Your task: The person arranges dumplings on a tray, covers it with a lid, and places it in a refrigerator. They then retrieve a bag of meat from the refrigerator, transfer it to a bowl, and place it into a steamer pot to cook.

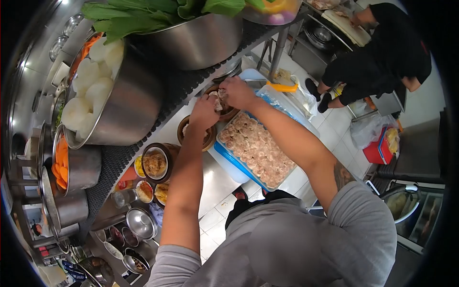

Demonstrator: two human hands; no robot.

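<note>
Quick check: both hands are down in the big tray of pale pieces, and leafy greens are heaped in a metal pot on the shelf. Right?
Not quite. The head view shows the left hand and right hand at the round brown pots beside the tray, not in it. Leafy greens are indeed heaped in a metal pot on the shelf.

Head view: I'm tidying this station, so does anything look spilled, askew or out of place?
Mildly: the leafy greens hang over the rim of the metal pot instead of sitting inside it. I see no obvious spill around the blue-edged tray.
</note>
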